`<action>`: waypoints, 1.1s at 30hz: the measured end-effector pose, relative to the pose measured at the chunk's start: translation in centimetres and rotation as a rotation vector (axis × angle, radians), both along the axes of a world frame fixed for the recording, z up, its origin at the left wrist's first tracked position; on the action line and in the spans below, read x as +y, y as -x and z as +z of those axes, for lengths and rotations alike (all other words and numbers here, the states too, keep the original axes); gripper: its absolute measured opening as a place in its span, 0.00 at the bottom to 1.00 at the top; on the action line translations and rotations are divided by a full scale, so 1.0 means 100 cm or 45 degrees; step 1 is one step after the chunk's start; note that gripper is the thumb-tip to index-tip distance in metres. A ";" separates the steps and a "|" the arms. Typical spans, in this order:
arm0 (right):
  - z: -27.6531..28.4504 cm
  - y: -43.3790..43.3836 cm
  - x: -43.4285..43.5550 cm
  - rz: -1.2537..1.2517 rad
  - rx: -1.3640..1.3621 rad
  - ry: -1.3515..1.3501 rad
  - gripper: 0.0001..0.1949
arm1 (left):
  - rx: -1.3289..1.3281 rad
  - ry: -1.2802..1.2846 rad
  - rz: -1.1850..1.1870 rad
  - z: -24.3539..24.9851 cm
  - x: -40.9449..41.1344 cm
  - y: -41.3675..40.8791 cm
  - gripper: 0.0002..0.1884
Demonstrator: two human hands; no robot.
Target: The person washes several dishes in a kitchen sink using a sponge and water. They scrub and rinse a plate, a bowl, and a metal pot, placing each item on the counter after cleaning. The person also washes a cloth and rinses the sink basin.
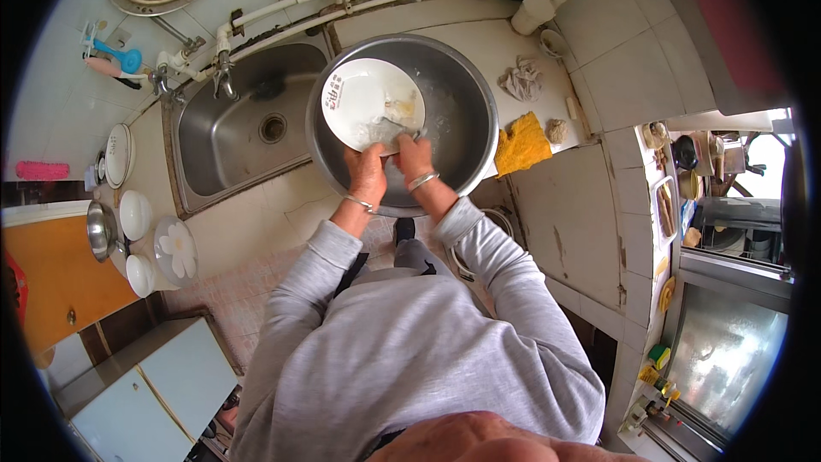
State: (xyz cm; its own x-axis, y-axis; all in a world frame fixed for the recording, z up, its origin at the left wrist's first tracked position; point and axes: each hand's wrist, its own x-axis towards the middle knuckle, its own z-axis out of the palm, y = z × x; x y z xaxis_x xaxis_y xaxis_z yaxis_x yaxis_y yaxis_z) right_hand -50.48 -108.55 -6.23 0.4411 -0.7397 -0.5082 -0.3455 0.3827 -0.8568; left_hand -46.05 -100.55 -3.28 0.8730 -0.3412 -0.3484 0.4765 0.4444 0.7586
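A white plate [365, 93] with printed characters is tilted inside a large grey metal basin [471, 160]. My left hand [367, 176] grips the plate's near rim. At the plate's lower right, my right hand [414, 157] is closed around a small grey item [392, 127], partly covered by the fingers; I cannot tell what it is. Wet smears and a yellowish residue show on the plate's surface. Some water [442, 115] lies in the basin, beneath the plate.
Left of the basin is a stainless steel sink [221, 141] with taps [224, 77] above. Bowls [136, 215] and a flower-patterned plate [176, 250] stand at the counter's left end. A yellow cloth [523, 144] and a crumpled white rag [523, 79] lie to the right.
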 end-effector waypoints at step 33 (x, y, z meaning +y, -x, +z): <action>-0.005 0.004 -0.057 0.119 0.230 0.808 0.21 | -0.056 -0.036 -0.685 0.037 0.038 -0.044 0.26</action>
